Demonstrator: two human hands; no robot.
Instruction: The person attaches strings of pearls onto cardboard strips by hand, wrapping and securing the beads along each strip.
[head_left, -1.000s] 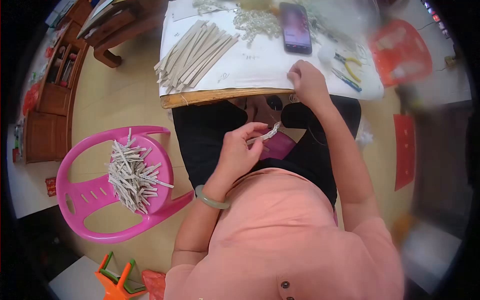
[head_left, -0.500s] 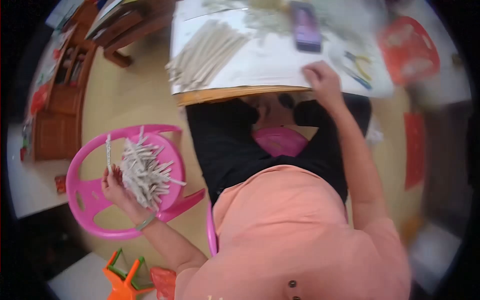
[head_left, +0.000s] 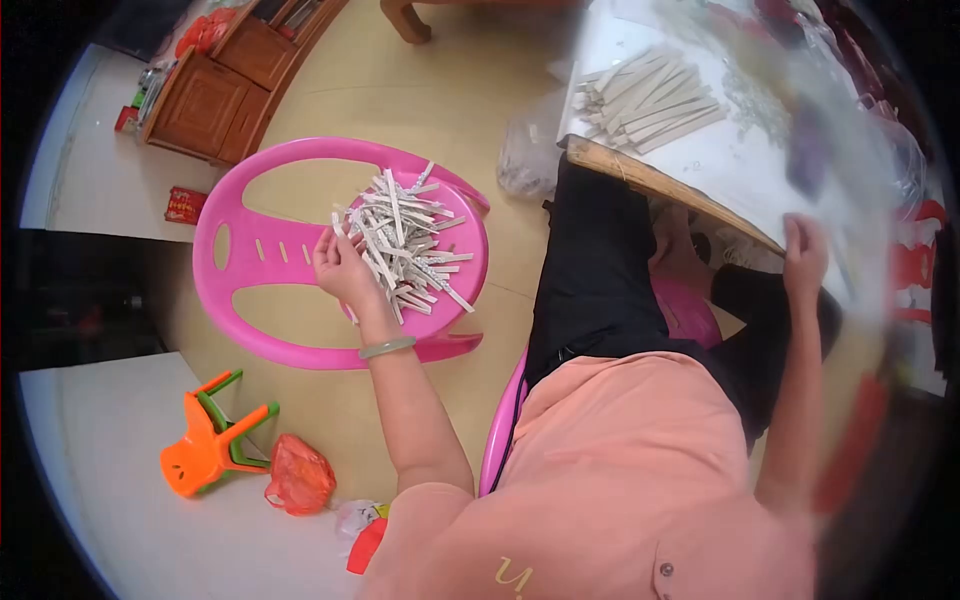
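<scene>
My left hand (head_left: 343, 268), with a pale bracelet on the wrist, is at the left side of a heap of whitish strips (head_left: 410, 245) on the seat of a pink plastic chair (head_left: 225, 315). Its fingers are curled at the edge of the heap; a strip's end shows by the fingertips, but whether it is gripped is unclear. My right hand (head_left: 805, 250) rests at the front edge of the white-covered table (head_left: 745, 165), its fingers bent together and blurred. Flat pale strips (head_left: 655, 100) lie in a bundle on that table.
Clear beaded material (head_left: 765, 100) and a blurred phone (head_left: 808, 150) are on the table. A clear bag (head_left: 530, 150) stands by its left corner. An orange and green small chair (head_left: 205, 445) and a red bag (head_left: 300, 475) are at the lower left. A wooden cabinet (head_left: 205, 105) stands at upper left.
My left hand went from my lap, holding a whitish strip, to the heap on the pink chair. The view has turned left. My right hand stays at the table edge.
</scene>
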